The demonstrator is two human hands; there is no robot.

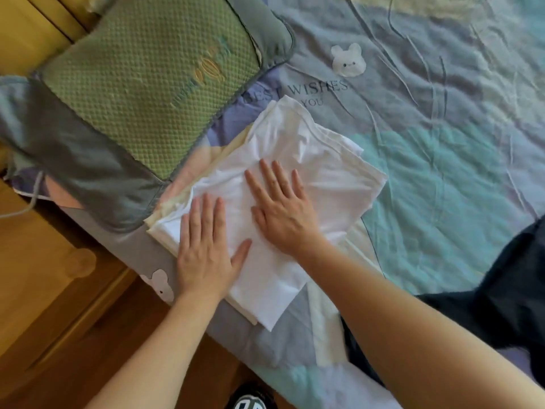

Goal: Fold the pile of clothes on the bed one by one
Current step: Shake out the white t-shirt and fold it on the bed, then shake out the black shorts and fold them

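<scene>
At the bed's (442, 172) near edge, beside the pillow (141, 93) | folded white garment (324, 160) under my hands | left hand (206, 249), right hand (283, 208) flat, fingers spread, pressing | long axis runs away-right | dark clothes (501, 290) nearer my right arm.

A bedroom in a home is showing here: a bed (442, 172) is lying under a pastel quilted cover printed with bears and "BEST WISHES", a green-and-grey pillow (141, 93) is resting at its edge, and a wooden floor (59, 305) is running alongside.
</scene>
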